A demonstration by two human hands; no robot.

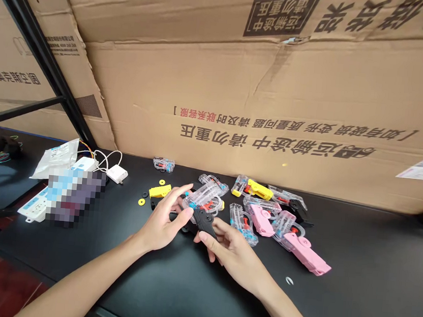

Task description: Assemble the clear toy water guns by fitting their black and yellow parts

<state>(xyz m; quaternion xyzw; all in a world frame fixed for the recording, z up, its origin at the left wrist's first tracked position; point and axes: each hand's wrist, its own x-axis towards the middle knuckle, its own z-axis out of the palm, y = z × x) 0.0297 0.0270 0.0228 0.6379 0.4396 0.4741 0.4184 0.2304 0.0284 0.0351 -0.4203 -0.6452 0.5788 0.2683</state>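
My left hand (163, 221) and my right hand (231, 251) meet over a small toy gun (202, 208) with a clear plastic top and a black grip. The right hand's fingers wrap round the black grip from below. Fingertips of the left hand pinch the clear front part. Both hands hover just above the black table (351, 289). Right behind them lies a pile of similar toy guns: a yellow one (253, 188), pink ones (305, 253) and clear ones (243, 223).
A yellow part (159, 191) and small yellow rings (141, 201) lie left of the hands. A white power strip (37, 202), a charger (117, 173) and a plastic bag (58, 157) sit at the left. Large cardboard boxes (261, 98) wall off the back.
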